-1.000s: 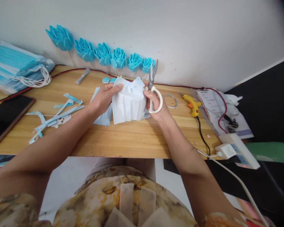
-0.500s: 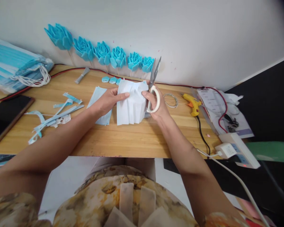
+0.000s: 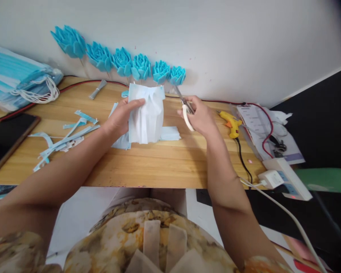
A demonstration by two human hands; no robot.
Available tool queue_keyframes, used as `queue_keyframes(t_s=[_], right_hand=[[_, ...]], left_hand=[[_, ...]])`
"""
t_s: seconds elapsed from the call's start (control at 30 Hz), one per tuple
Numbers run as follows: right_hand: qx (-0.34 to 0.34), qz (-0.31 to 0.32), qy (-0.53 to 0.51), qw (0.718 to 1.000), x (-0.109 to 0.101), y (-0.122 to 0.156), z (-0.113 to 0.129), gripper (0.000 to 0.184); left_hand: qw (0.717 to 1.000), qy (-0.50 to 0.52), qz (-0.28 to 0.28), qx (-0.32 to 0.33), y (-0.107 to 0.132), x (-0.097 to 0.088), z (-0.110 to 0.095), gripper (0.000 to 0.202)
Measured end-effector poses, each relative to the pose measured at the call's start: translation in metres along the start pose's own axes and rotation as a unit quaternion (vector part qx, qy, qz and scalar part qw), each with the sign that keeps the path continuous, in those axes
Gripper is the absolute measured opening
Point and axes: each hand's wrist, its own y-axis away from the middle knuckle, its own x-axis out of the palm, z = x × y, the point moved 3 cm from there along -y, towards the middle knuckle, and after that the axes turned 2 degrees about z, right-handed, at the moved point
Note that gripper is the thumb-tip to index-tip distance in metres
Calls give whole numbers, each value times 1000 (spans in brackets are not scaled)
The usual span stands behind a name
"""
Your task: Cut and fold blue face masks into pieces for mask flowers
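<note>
My left hand (image 3: 121, 117) grips a white pleated piece of face mask (image 3: 146, 113) and holds it upright above the wooden desk (image 3: 147, 163). To the right of it, my right hand (image 3: 200, 117) is closed on white-handled scissors (image 3: 185, 108), whose blades point up and left toward the mask piece without touching it. More cut mask pieces (image 3: 169, 133) lie flat on the desk below the held piece.
Several blue mask flowers (image 3: 122, 62) lean on the wall. Mask stack (image 3: 19, 81) at far left, phone (image 3: 8, 138), cut blue strips (image 3: 65, 136). A yellow glue gun (image 3: 230, 123), papers (image 3: 261, 132), a power strip (image 3: 287, 178) and cables at right.
My right hand let go of the mask piece and swung right, tilting the scissors down and left. My left hand turned the piece upright and shifted it slightly left.
</note>
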Motion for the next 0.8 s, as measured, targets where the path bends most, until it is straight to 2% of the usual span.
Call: queue_keyframes(t_s=[0.07,0.13,0.2,0.3,0.37,0.47,0.53,0.6,0.7,0.8], right_hand=[[5,6,199,980,-8,-1,-8,32],[5,36,332,943,-8,0,-14,32],[5,71,387,920,-6,2,-15,42],[17,71,395,916,-5,5,-9,46],[14,18,346,938,-6,7,0,40],[-39,-53,144,987,-2,11,18,46],[-75,-31,-18,997,9,15,29,55],[-80,29,-113,990,24,19,36,57],[-65,63,-133,987,43,24,37,51],[-40,46,-127,990,52,27,32,47]], left_hand=[[1000,-4,5,-4,0,-1,0,43],[1000,-11,19,-3,1,1,1,43],[999,-23,38,-6,2,4,1,43],[997,-38,68,-22,6,9,2,41],[995,-43,80,-29,8,11,2,40],[994,-46,92,-24,12,14,2,40],[993,-51,106,-19,15,17,2,40],[991,-61,119,-11,17,20,2,39],[989,-76,124,10,19,21,2,38],[986,-100,133,27,17,21,4,36]])
